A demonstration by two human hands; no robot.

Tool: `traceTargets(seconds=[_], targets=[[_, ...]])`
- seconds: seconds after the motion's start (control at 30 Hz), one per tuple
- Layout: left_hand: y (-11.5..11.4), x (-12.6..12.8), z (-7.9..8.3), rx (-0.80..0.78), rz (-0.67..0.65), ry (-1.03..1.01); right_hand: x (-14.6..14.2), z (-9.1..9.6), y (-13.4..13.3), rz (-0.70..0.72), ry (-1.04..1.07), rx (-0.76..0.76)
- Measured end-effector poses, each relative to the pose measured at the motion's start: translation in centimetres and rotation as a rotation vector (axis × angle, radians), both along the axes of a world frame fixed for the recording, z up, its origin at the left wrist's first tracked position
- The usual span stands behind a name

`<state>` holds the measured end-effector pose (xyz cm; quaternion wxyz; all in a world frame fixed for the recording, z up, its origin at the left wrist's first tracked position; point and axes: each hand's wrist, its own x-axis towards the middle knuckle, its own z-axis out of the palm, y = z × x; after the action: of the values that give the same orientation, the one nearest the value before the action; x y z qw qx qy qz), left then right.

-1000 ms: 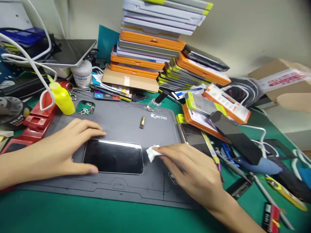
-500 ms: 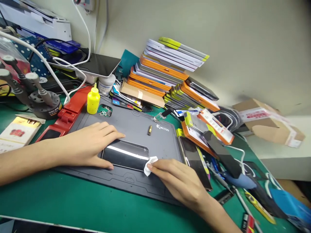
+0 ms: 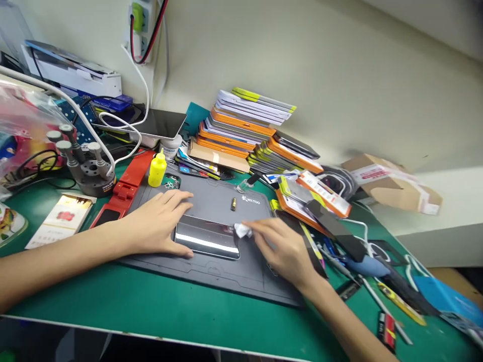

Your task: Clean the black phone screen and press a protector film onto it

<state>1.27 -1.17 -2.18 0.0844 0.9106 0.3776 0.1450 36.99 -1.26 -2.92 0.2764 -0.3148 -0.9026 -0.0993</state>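
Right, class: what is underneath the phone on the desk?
The phone rests on the gray mat, visible around it; the patch directly beneath is covered and cannot be seen.

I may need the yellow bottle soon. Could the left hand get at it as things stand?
Probably yes: the yellow bottle stands just beyond the left hand, with only gray mat showing between, though that hand would leave the phone.

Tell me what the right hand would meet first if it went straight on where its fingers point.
Probably the phone: its right end lies just ahead of the white tissue pinched in the right hand. Whether the tissue touches the phone or hovers above it is unclear.
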Motion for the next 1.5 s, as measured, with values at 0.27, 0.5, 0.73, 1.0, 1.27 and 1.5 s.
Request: traceTargets(seconds=[0.27, 0.5, 0.73, 1.0, 1.27, 1.5], targets=[[0.4, -0.3, 0.9, -0.207, -0.043, -0.122, -0.7, -0.1, 4.7, -0.086, -0.04, 0.04], [-0.8, 0.0, 1.9, -0.144, -0.022, -0.159, -1.2, -0.4, 3.5, -0.085, 0.064, 0.095], [-0.6, -0.2, 2.7, -0.138, 0.023, -0.165, -3.0, -0.9, 1.2, 0.041, 0.053, 0.009], [-0.5, 0.2, 2.0, -0.061, 0.019, -0.017, -2.6, -0.6, 0.4, 0.231, -0.17, -0.137], [-0.3, 0.0, 2.6, 0.124, -0.127, 0.129, -3.0, -0.6, 0.6, 0.244, -0.144, -0.058], [-0.4, -0.6, 3.1, 0.292, -0.262, 0.131, -2.9, -0.8, 0.1, 0.22, -0.163, -0.049]])
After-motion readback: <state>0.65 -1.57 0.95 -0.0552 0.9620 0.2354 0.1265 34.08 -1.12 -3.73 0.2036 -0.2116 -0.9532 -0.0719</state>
